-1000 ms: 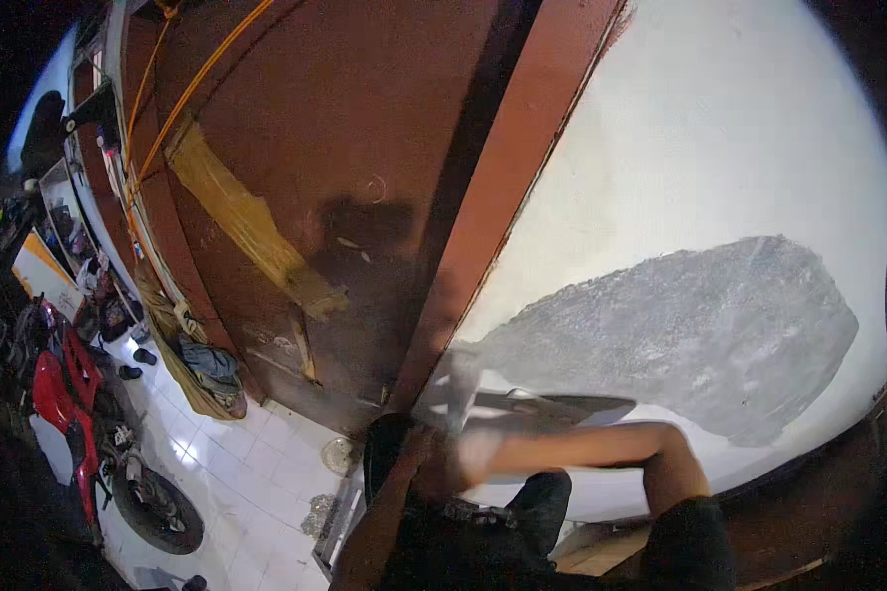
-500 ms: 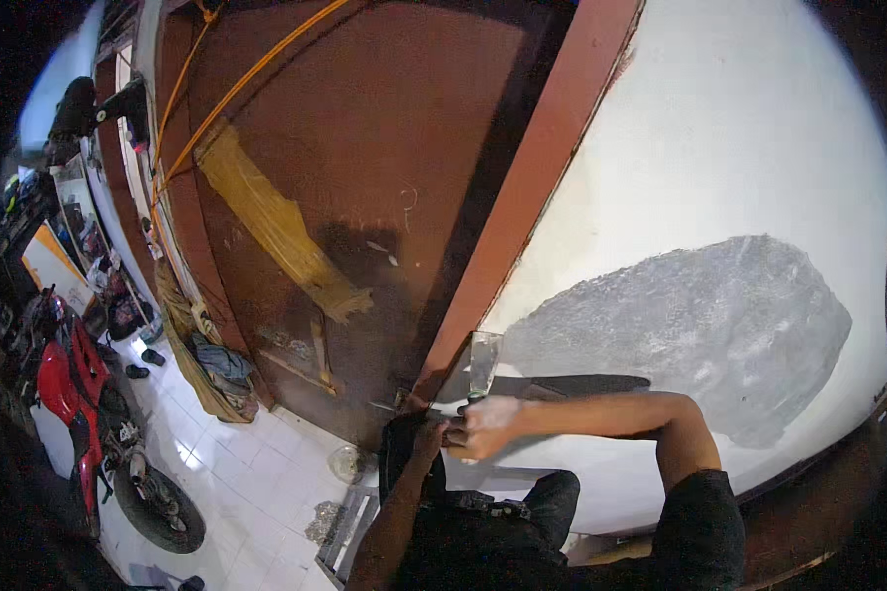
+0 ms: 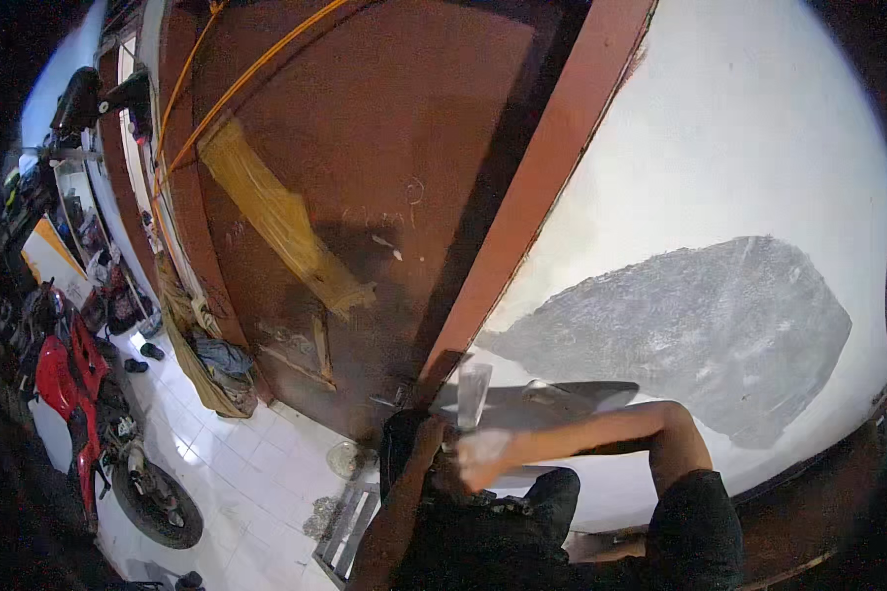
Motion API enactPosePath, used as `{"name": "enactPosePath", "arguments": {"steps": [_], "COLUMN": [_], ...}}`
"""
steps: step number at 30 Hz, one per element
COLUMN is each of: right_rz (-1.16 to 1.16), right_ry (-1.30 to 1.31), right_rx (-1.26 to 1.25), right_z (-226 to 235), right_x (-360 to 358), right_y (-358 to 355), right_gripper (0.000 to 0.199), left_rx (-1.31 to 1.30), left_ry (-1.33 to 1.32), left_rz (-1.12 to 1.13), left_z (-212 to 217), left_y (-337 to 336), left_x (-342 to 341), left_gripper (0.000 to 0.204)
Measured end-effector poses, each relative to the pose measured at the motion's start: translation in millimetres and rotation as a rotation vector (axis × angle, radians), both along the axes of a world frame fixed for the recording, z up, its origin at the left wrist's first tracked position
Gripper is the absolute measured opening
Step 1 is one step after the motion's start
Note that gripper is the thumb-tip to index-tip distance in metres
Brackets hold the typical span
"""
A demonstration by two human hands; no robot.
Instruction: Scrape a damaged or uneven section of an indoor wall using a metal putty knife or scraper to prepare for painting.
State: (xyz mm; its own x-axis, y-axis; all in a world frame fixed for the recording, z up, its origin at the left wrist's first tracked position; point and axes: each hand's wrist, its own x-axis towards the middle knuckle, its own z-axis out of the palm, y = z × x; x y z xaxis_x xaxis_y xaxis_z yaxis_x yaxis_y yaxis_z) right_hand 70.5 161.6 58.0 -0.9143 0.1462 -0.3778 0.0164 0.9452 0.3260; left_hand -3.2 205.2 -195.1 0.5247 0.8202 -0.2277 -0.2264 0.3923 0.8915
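My right hand (image 3: 481,458) is closed around a putty knife, its pale flat blade (image 3: 474,394) pointing up beside the lower part of the brown door frame. Motion smears this hand, and the handle is hidden in it. My left hand (image 3: 430,435) is close by on the left, dark and partly covered, so its fingers do not show clearly. To the right, the white wall (image 3: 739,128) carries a large grey patch (image 3: 700,335) with a rough, mottled surface. My right forearm crosses in front of the wall below that patch.
A brown door (image 3: 365,148) with a yellowish tape strip (image 3: 276,212) stands ahead. Orange cords (image 3: 256,84) hang across it. A red motorcycle (image 3: 64,379) is parked at left on white tiles. A cloth bundle (image 3: 222,369) hangs low beside the door.
The putty knife's blade has dropped slightly and shifted left, and it stands more upright. My right hand has moved down with it. The left arm is nearly unchanged.
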Motion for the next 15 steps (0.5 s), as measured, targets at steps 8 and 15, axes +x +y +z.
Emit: {"name": "enactPosePath", "arguments": {"steps": [8,15], "right_rz": [-0.232,-0.186], "right_ry": [0.135,0.107], "right_rx": [-0.156,-0.12], "right_z": [-42,49], "right_x": [25,-25], "right_y": [-6,-1], "right_gripper": [0.021,0.011], "left_rx": [-0.034,1.094], "left_ry": [-0.212,0.575], "left_rz": [-0.247,0.11], "left_z": [93,-82], "left_y": [-5,6], "left_x": [-37,9], "left_gripper": [0.02,0.018]}}
